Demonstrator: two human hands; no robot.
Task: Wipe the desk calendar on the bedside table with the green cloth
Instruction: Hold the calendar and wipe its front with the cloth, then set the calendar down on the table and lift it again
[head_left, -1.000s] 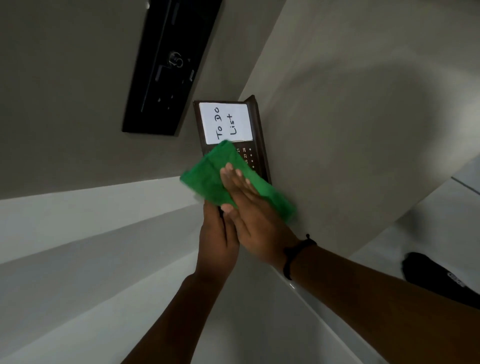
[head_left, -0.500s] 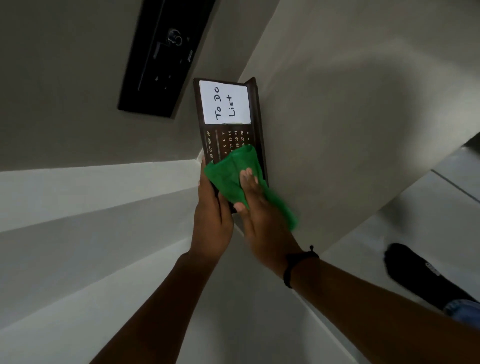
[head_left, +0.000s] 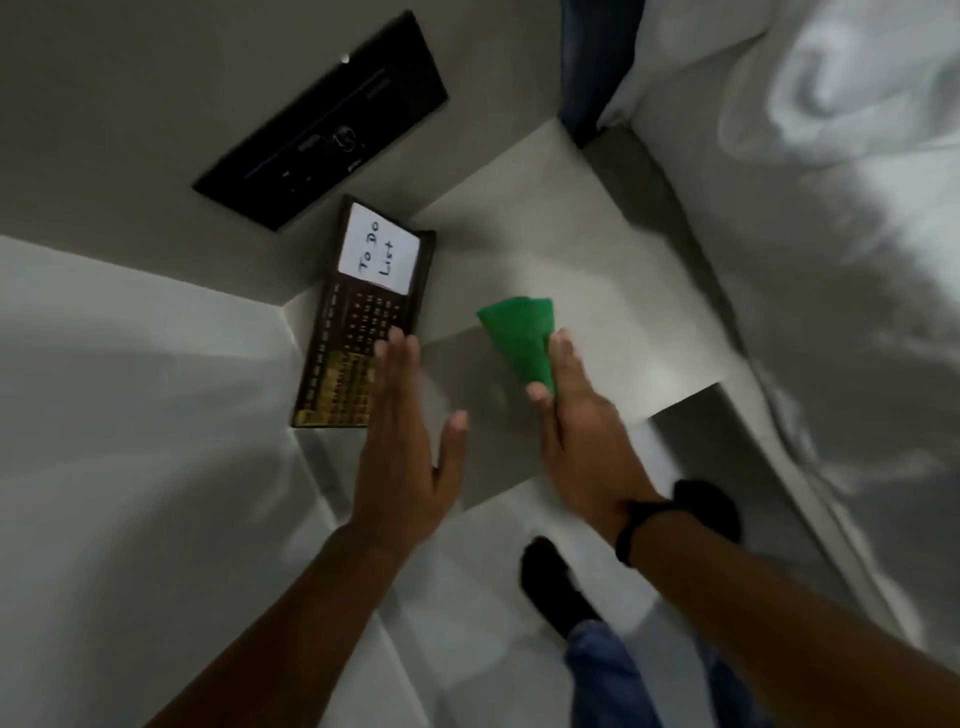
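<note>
Your left hand (head_left: 402, 441) hides the desk calendar (head_left: 358, 332)'s lower right corner; its date grid blurs beyond reading.

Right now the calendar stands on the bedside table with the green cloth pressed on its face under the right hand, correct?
Not quite. The head view shows the green cloth in the right hand, off the calendar, to its right over the bedside table. The calendar's face is uncovered.

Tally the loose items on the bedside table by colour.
Green: 1, the green cloth, held by the right hand
Brown: 1, the desk calendar, with the open left hand beside it
Total: 2
</note>
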